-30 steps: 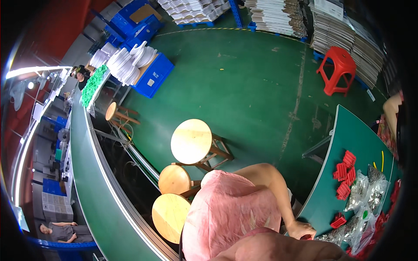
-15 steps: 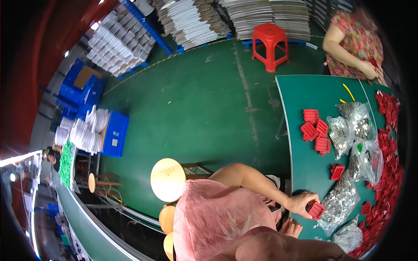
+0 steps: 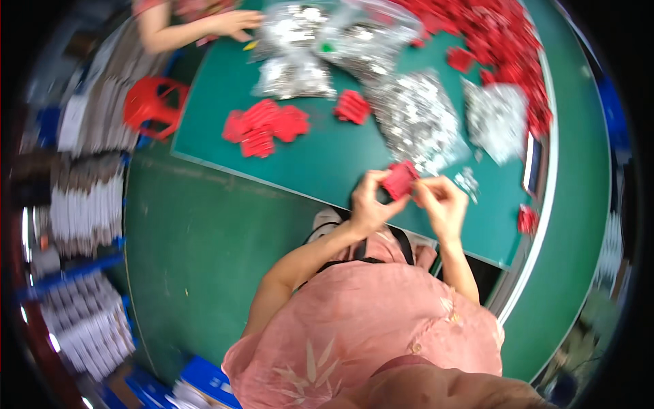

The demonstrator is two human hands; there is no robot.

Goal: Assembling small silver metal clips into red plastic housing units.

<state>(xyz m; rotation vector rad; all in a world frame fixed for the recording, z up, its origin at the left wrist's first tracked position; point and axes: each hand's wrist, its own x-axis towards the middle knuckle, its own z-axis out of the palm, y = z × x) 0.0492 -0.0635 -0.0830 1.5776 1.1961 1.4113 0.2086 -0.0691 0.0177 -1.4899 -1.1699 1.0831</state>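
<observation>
My left hand (image 3: 370,204) is closed round a small red ribbed plastic part (image 3: 400,181), held over the near edge of the green table. At that part's right side, my right hand (image 3: 441,204) has its thumb and finger pinched together. Anything between those fingertips is too small and blurred to make out. Small silvery pieces (image 3: 466,183) lie loose just beyond my right hand. Behind both hands sits a clear plastic bag (image 3: 419,119) full of shiny metal pieces. A single red part (image 3: 352,107) rests left of this bag, and a cluster of similar red parts (image 3: 262,126) lies farther left.
More clear bags (image 3: 293,75) stand at the table's far side, near a co-worker's hand (image 3: 238,24). A large heap of red parts (image 3: 490,41) spreads along the far right. One whitish bag (image 3: 497,119) lies beside it. A red stool (image 3: 153,105) stands beyond the table's left edge.
My view has swung to the right, toward the table. The red part stays in my left hand, and my right hand has come up against it with pinched fingers.
</observation>
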